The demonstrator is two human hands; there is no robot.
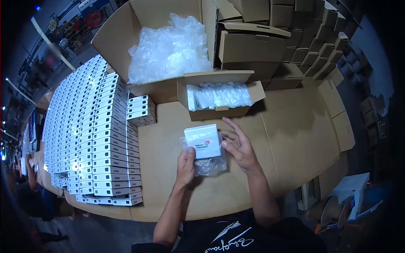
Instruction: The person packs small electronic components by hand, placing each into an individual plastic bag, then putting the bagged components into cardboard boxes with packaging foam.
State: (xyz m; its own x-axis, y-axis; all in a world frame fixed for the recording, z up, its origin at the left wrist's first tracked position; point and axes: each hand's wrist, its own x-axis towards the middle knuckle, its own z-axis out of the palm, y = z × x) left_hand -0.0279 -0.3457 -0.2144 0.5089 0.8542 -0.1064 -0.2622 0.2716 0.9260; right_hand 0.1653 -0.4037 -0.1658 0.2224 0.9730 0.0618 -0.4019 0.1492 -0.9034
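A small white box with a printed logo sits partly inside a clear plastic bag, in front of my body. My left hand grips the box and bag at their left side, thumb on the front face. At the right edge, my right hand has its fingers spread, the thumb close to the box; whether it touches the bag is hard to make out. Just beyond them stands an open cardboard carton holding a row of bagged items.
Stacks of white boxes fill the left, with a smaller stack beside them. A large carton of clear plastic bags stands behind. Many brown cartons are piled at back right. Cardboard covers the table. Another person's arm shows far left.
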